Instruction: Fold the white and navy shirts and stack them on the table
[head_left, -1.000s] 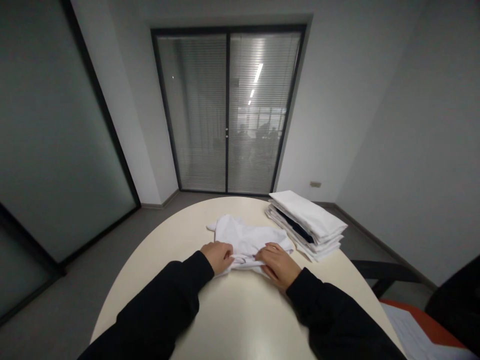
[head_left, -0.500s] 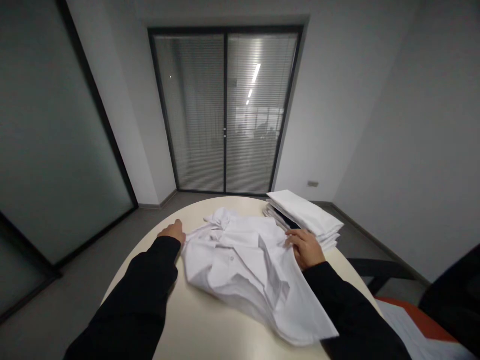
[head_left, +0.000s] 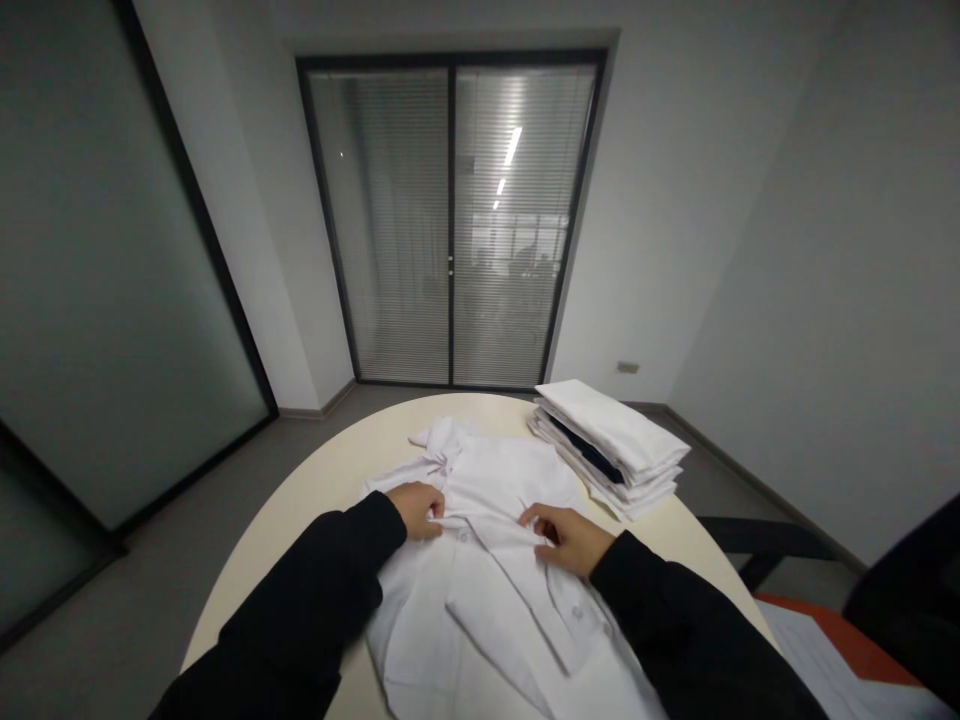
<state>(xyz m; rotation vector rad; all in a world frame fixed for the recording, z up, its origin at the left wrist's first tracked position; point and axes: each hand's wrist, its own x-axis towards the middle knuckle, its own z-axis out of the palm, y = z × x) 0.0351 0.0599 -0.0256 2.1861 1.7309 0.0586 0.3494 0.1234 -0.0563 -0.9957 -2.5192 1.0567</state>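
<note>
A white button-up shirt (head_left: 495, 610) is spread on the round table, its bunched collar at the far end and its lower part reaching toward me. My left hand (head_left: 417, 508) is over the shirt's left side, fingers curled and pinching a fold of the cloth near a button. On the right side of the front, my right hand (head_left: 574, 540) touches the fabric with thumb and forefinger apart. Creases and a loose flap run between the two hands. Both arms wear black sleeves.
A stack of folded white garments (head_left: 611, 430) with a dark layer inside stands at the table's back right. The pale round table (head_left: 277, 560) has a curved edge. Beside it on the right are a black chair armrest (head_left: 765, 537) and papers with an orange sheet (head_left: 862, 640).
Both hands have moved inward over the shirt, from its outer edges to its middle. The lower part of the shirt now lies flatter and extends closer to me.
</note>
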